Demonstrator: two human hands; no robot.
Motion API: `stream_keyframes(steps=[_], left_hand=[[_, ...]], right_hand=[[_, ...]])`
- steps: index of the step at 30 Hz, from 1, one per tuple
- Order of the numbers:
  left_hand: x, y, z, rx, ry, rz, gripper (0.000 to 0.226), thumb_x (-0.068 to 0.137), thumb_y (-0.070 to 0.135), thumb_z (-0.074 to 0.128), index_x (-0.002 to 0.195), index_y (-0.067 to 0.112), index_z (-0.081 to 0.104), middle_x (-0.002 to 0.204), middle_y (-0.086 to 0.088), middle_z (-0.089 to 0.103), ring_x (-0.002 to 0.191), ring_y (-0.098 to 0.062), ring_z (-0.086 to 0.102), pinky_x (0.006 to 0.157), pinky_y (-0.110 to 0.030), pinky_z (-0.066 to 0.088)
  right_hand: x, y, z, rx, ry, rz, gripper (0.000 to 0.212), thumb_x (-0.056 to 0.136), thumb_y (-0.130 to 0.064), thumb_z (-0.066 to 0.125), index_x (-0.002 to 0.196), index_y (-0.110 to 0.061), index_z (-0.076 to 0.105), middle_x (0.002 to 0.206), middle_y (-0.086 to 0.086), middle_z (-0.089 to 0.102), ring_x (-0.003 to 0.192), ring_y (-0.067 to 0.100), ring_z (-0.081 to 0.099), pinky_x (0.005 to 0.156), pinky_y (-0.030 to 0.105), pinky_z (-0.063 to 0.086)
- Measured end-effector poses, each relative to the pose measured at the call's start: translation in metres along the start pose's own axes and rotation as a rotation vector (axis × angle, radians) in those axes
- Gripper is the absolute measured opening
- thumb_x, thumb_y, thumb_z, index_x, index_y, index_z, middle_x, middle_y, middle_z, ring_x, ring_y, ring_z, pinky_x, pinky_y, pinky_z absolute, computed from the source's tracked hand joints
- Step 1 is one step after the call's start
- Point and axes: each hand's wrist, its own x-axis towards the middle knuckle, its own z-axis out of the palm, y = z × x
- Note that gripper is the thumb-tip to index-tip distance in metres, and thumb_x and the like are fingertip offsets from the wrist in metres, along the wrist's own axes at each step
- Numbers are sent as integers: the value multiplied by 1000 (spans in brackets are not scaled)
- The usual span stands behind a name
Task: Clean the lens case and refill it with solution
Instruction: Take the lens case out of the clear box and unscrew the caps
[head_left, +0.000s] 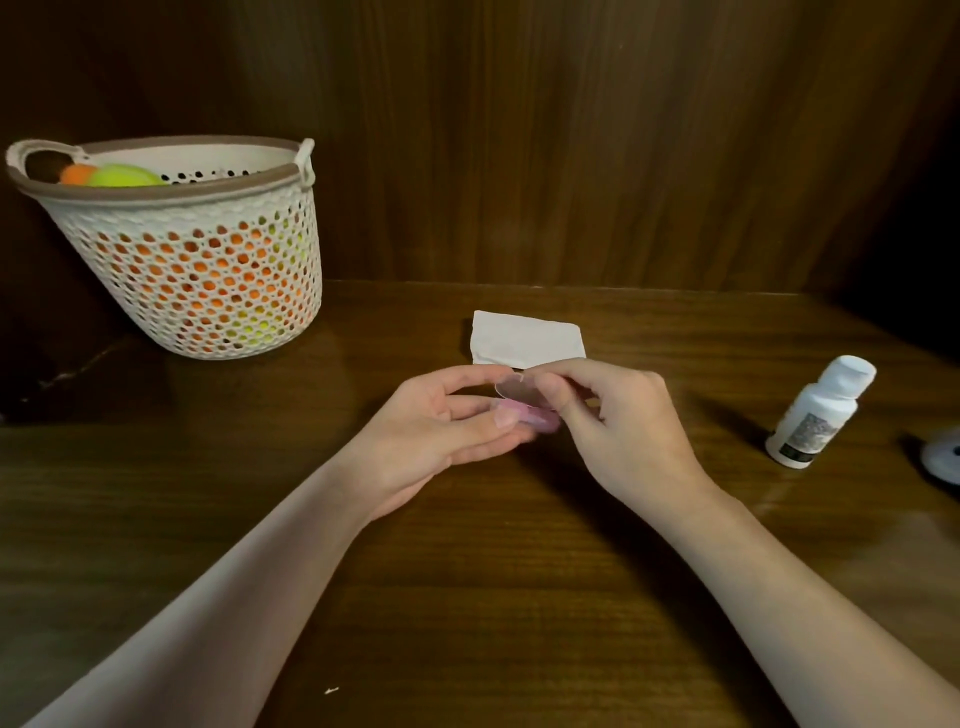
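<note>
A small pink lens case (535, 415) sits between both hands over the middle of the wooden table (467, 571). My left hand (441, 431) grips its left side, thumb on top and fingers underneath. My right hand (618, 421) pinches the clear lid (511, 387), which stands tilted up above the pink base. A folded white tissue (527, 338) lies flat just behind the hands. The white solution bottle (821, 410) stands capped and leaning at the right.
A white perforated basket (208, 260) with orange and yellow-green balls stands at the back left. A round white object (943, 457) is cut off at the right edge. Dark wood panelling closes the back.
</note>
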Motion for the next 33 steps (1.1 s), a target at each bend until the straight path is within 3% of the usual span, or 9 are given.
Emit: stream_keyframes(steps=[4, 8, 12, 16, 18, 22, 33], left_hand=[[0, 0, 2, 4, -14, -16, 75, 90, 4, 81, 151, 29, 47, 134, -13, 74, 124, -32, 72, 100, -37, 60], [1, -2, 3, -1, -38, -22, 72, 90, -6, 79, 141, 36, 52, 134, -13, 74, 125, -33, 71, 99, -37, 61], [2, -2, 2, 17, -21, -55, 64, 89, -3, 79, 142, 25, 57, 132, -8, 75, 124, -30, 72, 98, -34, 61], [3, -2, 1, 27, 70, -56, 65, 89, -5, 79, 144, 23, 57, 130, -7, 76, 122, -29, 74, 98, -36, 62], [4, -2, 0, 72, 123, -46, 66, 88, -5, 80, 143, 24, 57, 127, -6, 77, 120, -27, 75, 99, -38, 62], [3, -2, 0, 97, 164, -44, 67, 88, -7, 79, 142, 26, 58, 132, -8, 75, 119, -27, 75, 103, -45, 60], [3, 0, 4, 174, 171, -55, 68, 86, -5, 82, 142, 27, 59, 135, -7, 73, 121, -25, 74, 104, -47, 60]], right_hand=[[2, 2, 0, 88, 112, 112, 13, 102, -29, 72, 109, -40, 70, 96, -38, 64, 100, -22, 62, 76, -5, 45], [8, 6, 2, 143, 161, 201, 21, 100, -24, 77, 97, -40, 63, 94, -26, 68, 84, -14, 71, 61, 1, 50], [11, 8, 1, 102, 65, 250, 23, 101, -32, 76, 93, -48, 60, 98, -36, 60, 98, -31, 54, 62, -6, 43], [13, 7, -15, 112, -6, 162, 10, 97, -46, 76, 93, -49, 67, 110, -35, 56, 104, -20, 56, 68, -2, 47], [13, 7, -24, 90, -118, 139, 8, 93, -54, 76, 89, -52, 70, 109, -34, 58, 106, -13, 57, 68, 6, 52], [9, 6, -26, -51, -307, 139, 18, 85, -74, 71, 94, -60, 63, 107, -35, 53, 101, -4, 57, 69, 11, 43], [8, 8, -20, -76, -343, 182, 23, 85, -73, 72, 89, -51, 65, 105, -30, 57, 91, 3, 62, 63, 12, 46]])
